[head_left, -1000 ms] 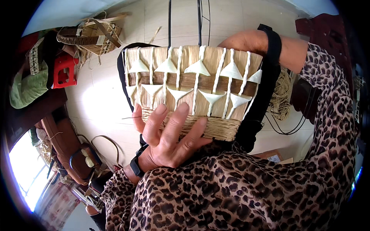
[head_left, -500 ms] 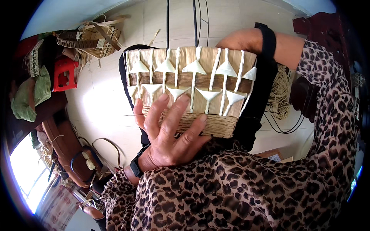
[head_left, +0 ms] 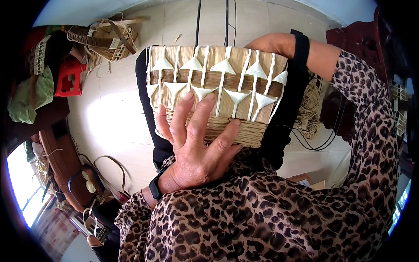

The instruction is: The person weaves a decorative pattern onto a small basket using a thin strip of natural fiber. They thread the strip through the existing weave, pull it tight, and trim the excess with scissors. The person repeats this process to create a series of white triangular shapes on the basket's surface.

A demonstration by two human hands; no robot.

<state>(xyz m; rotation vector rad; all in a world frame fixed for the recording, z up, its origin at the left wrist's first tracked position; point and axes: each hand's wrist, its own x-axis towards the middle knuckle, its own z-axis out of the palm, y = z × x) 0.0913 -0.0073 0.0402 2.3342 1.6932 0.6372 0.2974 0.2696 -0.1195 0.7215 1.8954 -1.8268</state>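
A woven straw basket (head_left: 214, 89) with pale triangle trim is held up over the lap; the left hand (head_left: 194, 146) lies flat on its near side, fingers spread apart; the right hand (head_left: 273, 43) reaches behind the top rim, its fingers hidden, so their state cannot be told. A red stool (head_left: 70, 78), more basketwork (head_left: 102, 39) and a coil of cord (head_left: 310, 109) lie on the floor around.

Open passage: bare pale floor (head_left: 109, 118) left of the woven basket (head_left: 218, 87), and a strip above it crossed by two dark rods (head_left: 211, 22). Obstructions: red stool (head_left: 70, 78), green bundle (head_left: 28, 96) and a heap of straw baskets (head_left: 104, 39) at far left; coiled cord (head_left: 310, 109) and dark wooden furniture (head_left: 353, 48) close on the right. Below the basket, the leopard-print sleeve (head_left: 270, 209) fills the space.
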